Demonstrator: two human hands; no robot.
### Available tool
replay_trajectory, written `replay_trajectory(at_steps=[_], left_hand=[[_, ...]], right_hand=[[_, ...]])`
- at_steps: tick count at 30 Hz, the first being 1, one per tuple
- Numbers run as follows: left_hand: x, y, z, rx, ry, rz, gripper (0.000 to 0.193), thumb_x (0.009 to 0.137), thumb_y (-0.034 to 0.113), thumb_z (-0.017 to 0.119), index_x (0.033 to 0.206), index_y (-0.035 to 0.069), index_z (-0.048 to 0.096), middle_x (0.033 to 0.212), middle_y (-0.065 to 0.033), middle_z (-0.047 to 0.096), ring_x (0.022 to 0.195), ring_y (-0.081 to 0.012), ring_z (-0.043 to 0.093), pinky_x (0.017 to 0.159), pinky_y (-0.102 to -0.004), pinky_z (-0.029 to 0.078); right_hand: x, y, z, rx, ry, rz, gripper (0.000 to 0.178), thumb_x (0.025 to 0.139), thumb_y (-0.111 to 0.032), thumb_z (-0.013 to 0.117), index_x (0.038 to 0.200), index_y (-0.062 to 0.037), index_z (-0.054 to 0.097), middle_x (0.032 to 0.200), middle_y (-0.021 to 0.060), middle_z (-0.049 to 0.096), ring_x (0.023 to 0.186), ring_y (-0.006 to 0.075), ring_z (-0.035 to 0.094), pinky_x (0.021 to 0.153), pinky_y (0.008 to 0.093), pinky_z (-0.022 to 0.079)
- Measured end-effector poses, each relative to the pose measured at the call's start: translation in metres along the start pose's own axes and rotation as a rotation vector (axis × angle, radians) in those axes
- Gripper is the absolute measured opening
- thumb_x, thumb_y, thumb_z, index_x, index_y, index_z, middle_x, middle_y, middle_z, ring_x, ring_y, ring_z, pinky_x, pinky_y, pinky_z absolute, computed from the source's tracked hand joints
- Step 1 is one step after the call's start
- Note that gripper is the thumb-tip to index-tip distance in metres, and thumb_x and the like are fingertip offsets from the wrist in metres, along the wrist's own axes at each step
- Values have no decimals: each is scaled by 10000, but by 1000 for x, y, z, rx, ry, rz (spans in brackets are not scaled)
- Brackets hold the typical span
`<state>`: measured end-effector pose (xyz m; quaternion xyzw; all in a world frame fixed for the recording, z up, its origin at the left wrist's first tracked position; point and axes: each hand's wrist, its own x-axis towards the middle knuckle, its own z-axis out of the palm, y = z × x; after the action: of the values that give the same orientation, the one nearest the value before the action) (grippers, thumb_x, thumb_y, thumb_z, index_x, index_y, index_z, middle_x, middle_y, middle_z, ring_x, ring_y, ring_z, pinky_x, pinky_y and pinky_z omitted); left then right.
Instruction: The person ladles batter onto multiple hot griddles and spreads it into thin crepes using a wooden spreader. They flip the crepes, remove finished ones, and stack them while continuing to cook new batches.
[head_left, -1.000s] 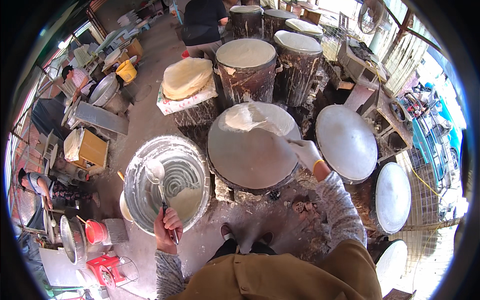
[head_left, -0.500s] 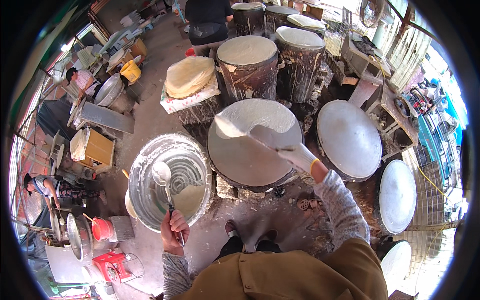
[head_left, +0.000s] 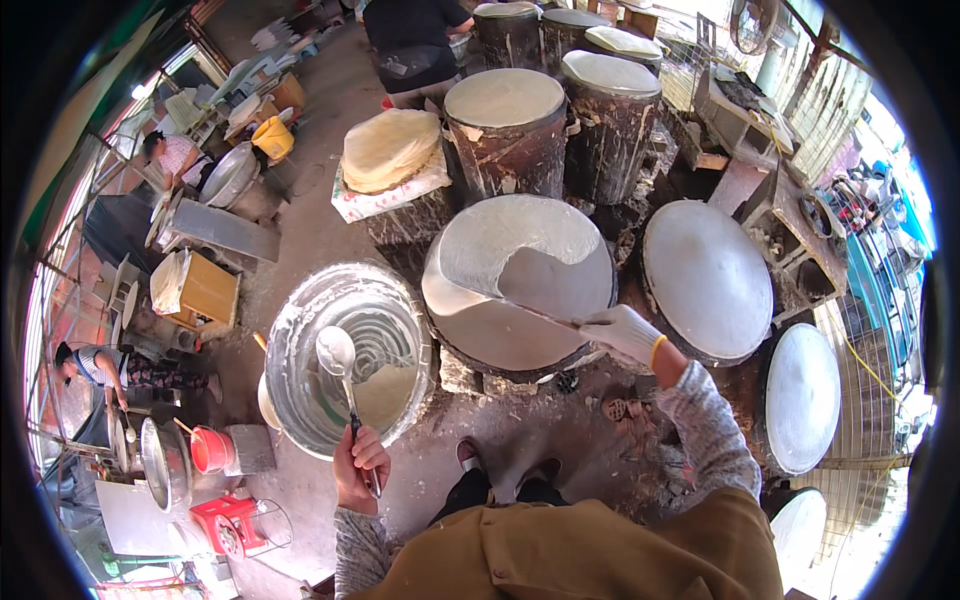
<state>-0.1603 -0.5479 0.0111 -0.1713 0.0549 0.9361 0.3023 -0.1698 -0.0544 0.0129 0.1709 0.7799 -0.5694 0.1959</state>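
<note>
My left hand [head_left: 360,468] is closed around the dark handle of a metal ladle [head_left: 337,352]. The ladle's bowl, coated in pale batter, hangs over a large metal basin [head_left: 280,370] whose walls are streaked white. Pale batter pools in the basin's lower part. Gloved in white, my right hand [head_left: 625,335] grips a thin, long-bladed spreader [head_left: 535,311]. The blade reaches over a round griddle [head_left: 500,335] in front of me. A sheet of wet batter [head_left: 475,240] covers the griddle's far and left parts, curving around a darker bare patch.
Two more pale round griddles [head_left: 708,280] [head_left: 803,400] stand to the right. Beyond mine, tall drums [head_left: 515,160] carry pale round tops. A stack of flatbreads [head_left: 390,150] lies at the far left. One person [head_left: 410,40] stands behind the drums; others work at left.
My right hand and spreader have moved slightly right and nearer me, and the batter sheet now reaches further around the griddle's far side. The ladle stays over the basin.
</note>
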Motion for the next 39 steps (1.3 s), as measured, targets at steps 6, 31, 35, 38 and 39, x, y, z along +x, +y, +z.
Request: replay_trajectory(at_steps=[6, 31, 35, 38, 39], left_hand=[[5, -8, -7, -5, 11, -21, 236, 1024, 257, 479, 873, 79, 449, 634, 48, 412, 495, -57, 410, 504, -222, 362], [-1, 96, -15, 71, -102, -274, 243, 1022, 284, 481, 900, 75, 454, 637, 38, 403, 503, -74, 406, 518, -234, 365], [-15, 122, -30, 71, -88, -258, 255, 1022, 307, 487, 903, 83, 454, 643, 48, 395, 500, -60, 397, 522, -229, 367], [-15, 129, -32, 52, -74, -279, 268, 1016, 326, 496, 904, 86, 454, 646, 52, 385, 501, -59, 386, 525, -229, 370], [-7, 122, -27, 59, -75, -321, 268, 1016, 325, 495, 903, 86, 453, 647, 51, 385, 502, -59, 386, 525, -229, 369]], right_hand=[[54, -26, -16, 109, 42, -25, 352, 891, -307, 664, 1147, -69, 704, 530, -24, 506, 376, 49, 408, 327, 230, 291], [18, 73, 312, 251, 587, 24, 351, 948, -272, 500, 1131, 11, 600, 817, 214, 662, 785, 330, 674, 696, 419, 505], [-22, 59, 324, 340, 704, 132, 363, 957, -317, 504, 1041, 20, 607, 821, 240, 658, 782, 382, 665, 703, 451, 505], [9, -6, 346, 21, 615, 85, 314, 960, -264, 498, 979, 25, 621, 806, 228, 650, 784, 378, 665, 698, 460, 524], [52, 19, 357, -949, 519, -168, 250, 928, -190, 529, 950, 37, 632, 768, 180, 638, 713, 319, 641, 649, 407, 535]])
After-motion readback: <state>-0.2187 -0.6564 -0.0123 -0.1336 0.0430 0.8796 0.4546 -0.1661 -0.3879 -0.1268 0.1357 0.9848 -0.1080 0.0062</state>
